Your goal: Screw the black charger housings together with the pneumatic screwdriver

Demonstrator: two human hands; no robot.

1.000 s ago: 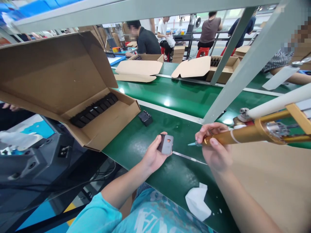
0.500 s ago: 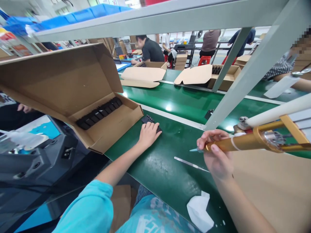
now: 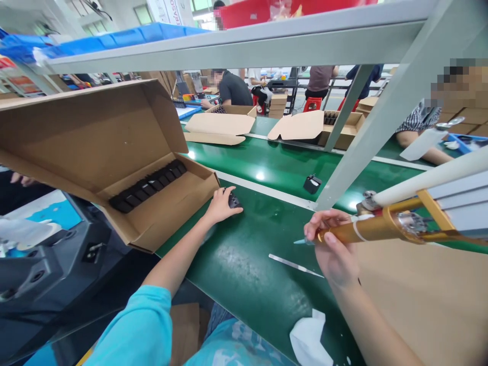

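My left hand (image 3: 220, 207) is on a small black block-like part (image 3: 234, 199) at the box's near right corner, thumb and fingers round its sides. The hand covers part of the block. In my right hand (image 3: 335, 249) is a gold dispensing gun (image 3: 375, 229), its pale blue tapered nozzle (image 3: 300, 241) pointing left over the green work surface (image 3: 244, 274). Below the nozzle lies a thin flat metal strip (image 3: 295, 265). An open cardboard box (image 3: 179, 213) beside my left hand holds a row of black parts (image 3: 148, 187) along its back.
A grey metal frame post (image 3: 366, 122) slants down on the right. Behind it another black part (image 3: 312, 184) sits on the green conveyor belt (image 3: 244, 160). Crumpled white paper (image 3: 310, 339) lies near me, cardboard (image 3: 427, 284) to the right. Co-workers sit beyond the belt.
My left hand has shifted slightly left and now grips the block's sides rather than lying over it. The black part on the belt has moved left. My right hand keeps the dispensing gun.
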